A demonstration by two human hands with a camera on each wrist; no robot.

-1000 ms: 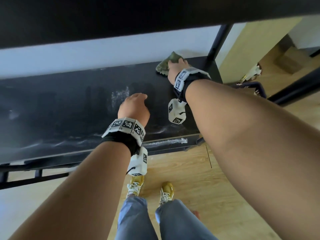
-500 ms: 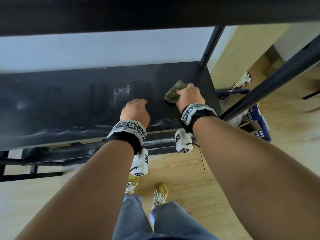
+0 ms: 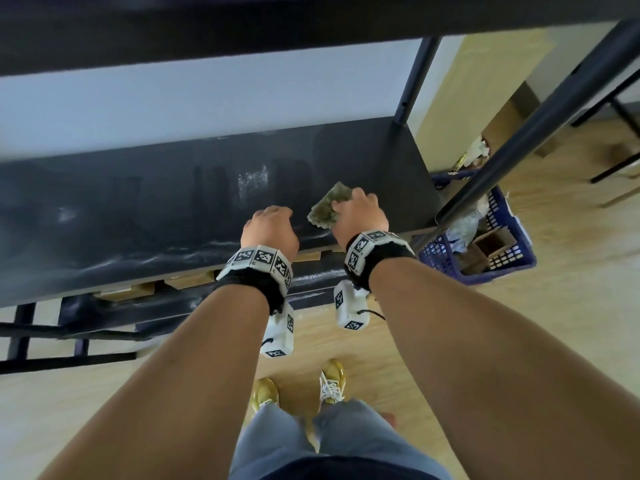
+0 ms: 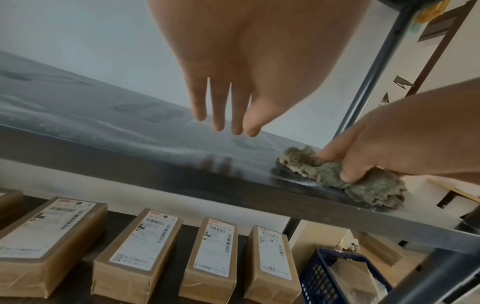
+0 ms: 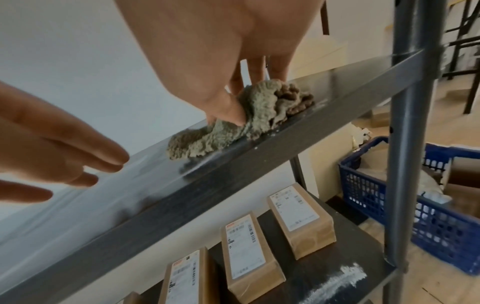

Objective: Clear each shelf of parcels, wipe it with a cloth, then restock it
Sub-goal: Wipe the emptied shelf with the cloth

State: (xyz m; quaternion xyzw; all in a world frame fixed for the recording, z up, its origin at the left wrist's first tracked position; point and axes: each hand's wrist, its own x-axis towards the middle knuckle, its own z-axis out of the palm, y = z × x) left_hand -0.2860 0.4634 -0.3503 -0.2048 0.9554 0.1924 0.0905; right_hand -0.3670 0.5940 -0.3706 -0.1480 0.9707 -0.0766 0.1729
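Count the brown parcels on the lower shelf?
5: four side by side, left parcel, second parcel, third parcel, right parcel; a fifth parcel cut off at far left. More may be hidden.

The parcels (image 4: 213, 255) on the lower shelf carry labels too blurred to read fully, and the leftmost is cut off by the edge. The blue basket (image 5: 439, 207) holds what may be crumpled paper, partly hidden behind the post (image 5: 407, 144).

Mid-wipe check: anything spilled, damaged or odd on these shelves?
Yes: white powdery residue. One smear sits at the front right corner of the lower shelf, right of the parcels. Dusty streaks also remain on the shelf being wiped, left of the cloth. Nothing looks damaged.
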